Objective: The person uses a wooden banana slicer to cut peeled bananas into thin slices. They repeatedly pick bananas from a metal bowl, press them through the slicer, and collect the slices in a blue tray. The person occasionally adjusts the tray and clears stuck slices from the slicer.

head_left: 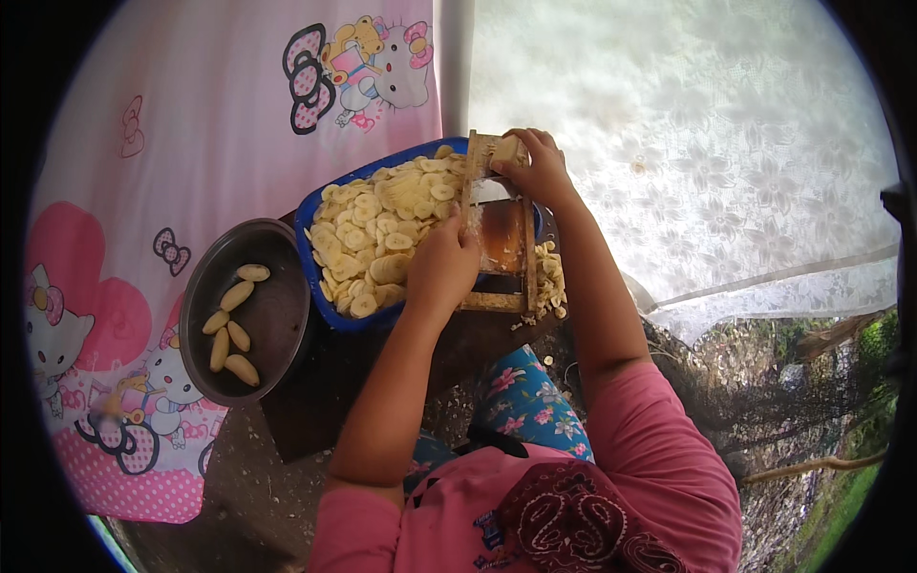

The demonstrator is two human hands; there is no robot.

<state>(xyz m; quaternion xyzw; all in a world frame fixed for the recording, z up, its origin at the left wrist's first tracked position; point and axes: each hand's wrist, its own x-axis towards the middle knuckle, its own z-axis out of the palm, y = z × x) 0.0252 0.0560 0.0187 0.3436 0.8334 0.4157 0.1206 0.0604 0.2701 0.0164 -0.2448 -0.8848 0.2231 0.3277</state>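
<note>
A wooden slicer (528, 250), a rectangular frame with a flat brown middle panel, rests across the right side of a blue plastic basin (308, 250). Pale banana slices (368, 224) are heaped in the basin. My left hand (445, 265) grips the slicer's left rail, its fingertips partly hidden. At the slicer's far end, my right hand (543, 172) is closed on a small pale wooden block (509, 153), pressing it against the frame. Whatever lies beneath the block is hidden.
Left of the basin, a round dark metal bowl (196, 277) holds several peeled bananas (236, 296). Banana pieces (549, 277) are piled right of the slicer. A pink printed curtain (220, 115) hangs at the left, a white lace curtain (688, 162) at the right.
</note>
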